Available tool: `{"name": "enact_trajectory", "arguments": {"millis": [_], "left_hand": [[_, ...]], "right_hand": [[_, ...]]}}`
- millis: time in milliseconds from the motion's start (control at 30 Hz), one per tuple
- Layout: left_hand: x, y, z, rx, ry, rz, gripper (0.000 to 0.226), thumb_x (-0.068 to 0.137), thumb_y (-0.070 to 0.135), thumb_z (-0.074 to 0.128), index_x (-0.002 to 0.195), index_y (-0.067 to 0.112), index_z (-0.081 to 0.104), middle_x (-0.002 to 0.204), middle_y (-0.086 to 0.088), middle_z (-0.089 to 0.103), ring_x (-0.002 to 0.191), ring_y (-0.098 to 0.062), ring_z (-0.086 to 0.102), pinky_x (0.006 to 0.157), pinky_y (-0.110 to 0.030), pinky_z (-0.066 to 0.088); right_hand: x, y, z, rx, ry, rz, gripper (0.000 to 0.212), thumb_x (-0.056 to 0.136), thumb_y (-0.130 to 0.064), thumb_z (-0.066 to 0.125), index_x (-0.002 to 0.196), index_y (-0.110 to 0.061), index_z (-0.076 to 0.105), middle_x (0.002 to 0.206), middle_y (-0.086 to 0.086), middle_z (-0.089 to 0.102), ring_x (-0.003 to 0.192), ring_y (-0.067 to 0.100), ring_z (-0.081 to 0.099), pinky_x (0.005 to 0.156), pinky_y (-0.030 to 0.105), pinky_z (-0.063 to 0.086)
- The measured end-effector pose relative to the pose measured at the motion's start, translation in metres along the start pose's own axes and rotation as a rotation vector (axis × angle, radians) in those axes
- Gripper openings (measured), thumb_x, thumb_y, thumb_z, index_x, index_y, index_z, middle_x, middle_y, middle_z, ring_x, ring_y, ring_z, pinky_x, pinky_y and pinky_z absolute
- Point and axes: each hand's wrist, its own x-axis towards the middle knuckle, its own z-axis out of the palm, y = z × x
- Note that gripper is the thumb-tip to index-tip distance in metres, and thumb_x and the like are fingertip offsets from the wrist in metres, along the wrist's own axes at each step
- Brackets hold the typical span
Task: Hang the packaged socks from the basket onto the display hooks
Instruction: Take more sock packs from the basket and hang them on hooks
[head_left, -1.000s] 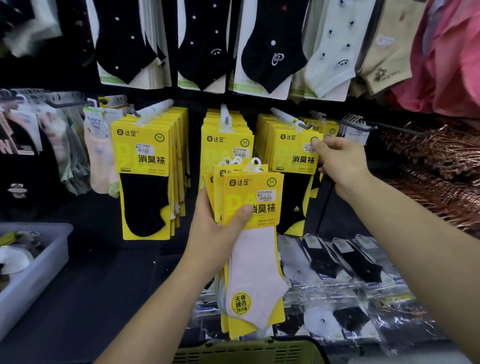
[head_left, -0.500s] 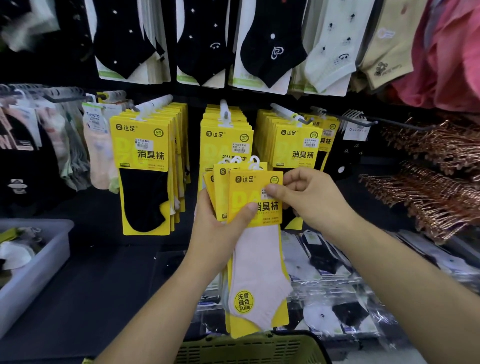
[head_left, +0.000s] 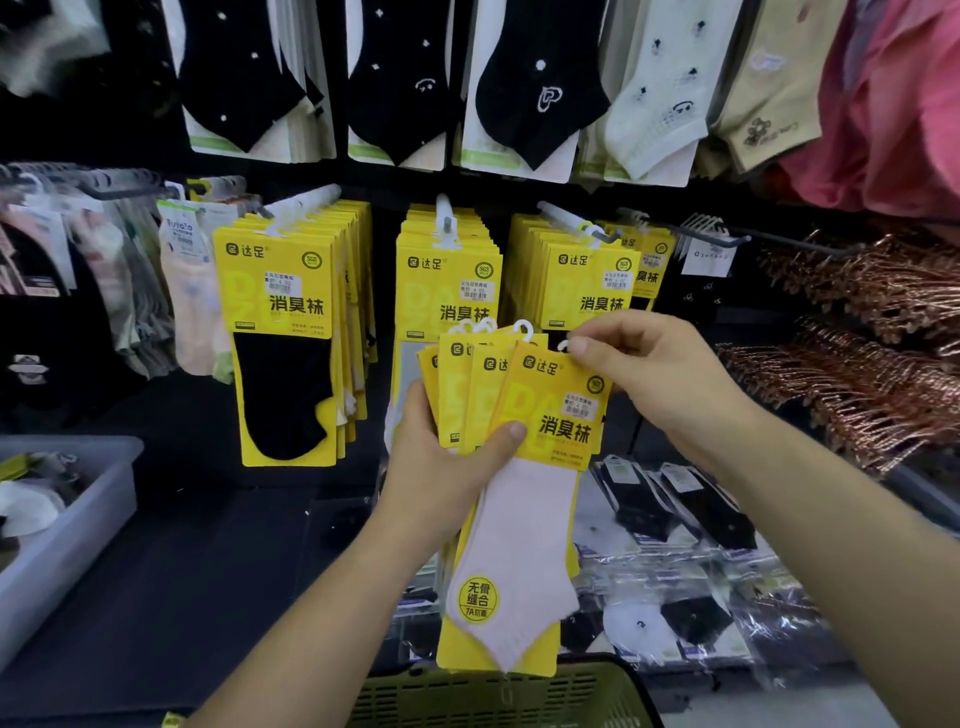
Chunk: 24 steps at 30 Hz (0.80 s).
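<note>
My left hand (head_left: 447, 462) grips a fanned stack of yellow sock packs (head_left: 467, 384) with white plastic hangers. The front pack (head_left: 535, 493) holds a pale pink sock and tilts to the right. My right hand (head_left: 654, 374) pinches that front pack at its top right corner, beside its hanger. Behind them, three display hooks carry yellow packs: left row (head_left: 283, 338) with black socks, middle row (head_left: 447, 275), right row (head_left: 587, 280). The green basket (head_left: 498, 696) shows its rim at the bottom edge.
Rows of black, white and beige socks (head_left: 535, 88) hang above. Copper-coloured hangers (head_left: 872, 332) fill the right side. Bagged socks (head_left: 675, 509) lie on the shelf below. A grey plastic bin (head_left: 57, 525) stands at the left, and an empty black hook (head_left: 727, 239) sticks out at right.
My right hand came down from the right row on the display to the stack in my left hand. It now pinches the front pack's top corner, and the packs have fanned out.
</note>
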Motion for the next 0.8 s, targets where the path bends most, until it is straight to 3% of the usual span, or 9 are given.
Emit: {"name": "enact_trajectory", "arguments": {"millis": [100,233,333,433,567,667,800], "left_hand": [[-0.001,0.002,0.0,-0.023,-0.001,0.002,0.053,0.082,0.02,0.09,0.117,0.038,0.056,0.113,0.015,0.076,0.1,-0.005,0.076,0.085,-0.036,0.063],[-0.002,0.007,0.0,-0.053,-0.019,-0.005,0.065,0.069,0.041,0.096,0.119,0.04,0.055,0.116,0.015,0.075,0.105,-0.007,0.075,0.089,-0.038,0.063],[-0.002,0.009,-0.001,-0.086,-0.043,0.005,0.064,0.07,0.051,0.093,0.121,0.042,0.054,0.114,0.024,0.076,0.105,-0.001,0.075,0.081,-0.022,0.062],[-0.001,0.011,-0.004,-0.065,-0.017,0.038,0.062,0.07,0.053,0.085,0.123,0.042,0.055,0.113,0.029,0.074,0.105,0.003,0.073,0.079,-0.015,0.058],[0.005,0.01,-0.012,-0.047,0.024,0.07,0.06,0.077,0.05,0.092,0.123,0.038,0.056,0.113,0.026,0.075,0.104,0.0,0.075,0.082,-0.024,0.061],[0.007,0.011,-0.017,-0.006,0.028,0.094,0.062,0.068,0.059,0.082,0.12,0.042,0.054,0.113,0.029,0.074,0.104,0.004,0.073,0.082,-0.025,0.06],[0.008,0.01,-0.018,-0.008,0.026,0.095,0.065,0.066,0.061,0.081,0.122,0.041,0.054,0.114,0.029,0.074,0.104,0.003,0.073,0.08,-0.025,0.062]], "right_hand": [[0.005,-0.003,-0.003,-0.131,-0.054,0.011,0.009,0.09,-0.024,0.072,0.083,-0.022,0.077,0.086,0.002,0.074,0.079,0.015,0.067,0.077,0.03,0.055],[0.014,-0.005,-0.01,-0.175,-0.053,0.015,0.014,0.094,-0.025,0.068,0.083,-0.025,0.076,0.082,-0.008,0.075,0.075,0.0,0.067,0.066,0.011,0.05],[0.023,-0.006,-0.016,-0.16,-0.053,0.025,0.015,0.094,-0.023,0.068,0.082,-0.024,0.077,0.078,-0.011,0.075,0.07,-0.004,0.066,0.062,0.006,0.046],[0.039,-0.008,-0.028,-0.151,0.019,0.023,0.013,0.093,-0.024,0.07,0.081,-0.024,0.076,0.079,-0.01,0.075,0.073,-0.004,0.064,0.067,0.009,0.045],[0.064,-0.009,-0.046,-0.195,0.201,0.023,0.01,0.092,-0.021,0.071,0.084,-0.021,0.076,0.08,-0.005,0.071,0.065,-0.001,0.061,0.052,0.01,0.044],[0.08,-0.011,-0.049,-0.261,0.261,-0.014,0.008,0.091,-0.017,0.071,0.086,-0.018,0.076,0.078,-0.003,0.071,0.067,0.004,0.063,0.063,0.018,0.052],[0.097,-0.014,-0.043,-0.337,0.314,-0.084,0.011,0.092,-0.017,0.07,0.082,-0.017,0.075,0.074,0.001,0.069,0.06,0.006,0.06,0.057,0.022,0.049]]}}
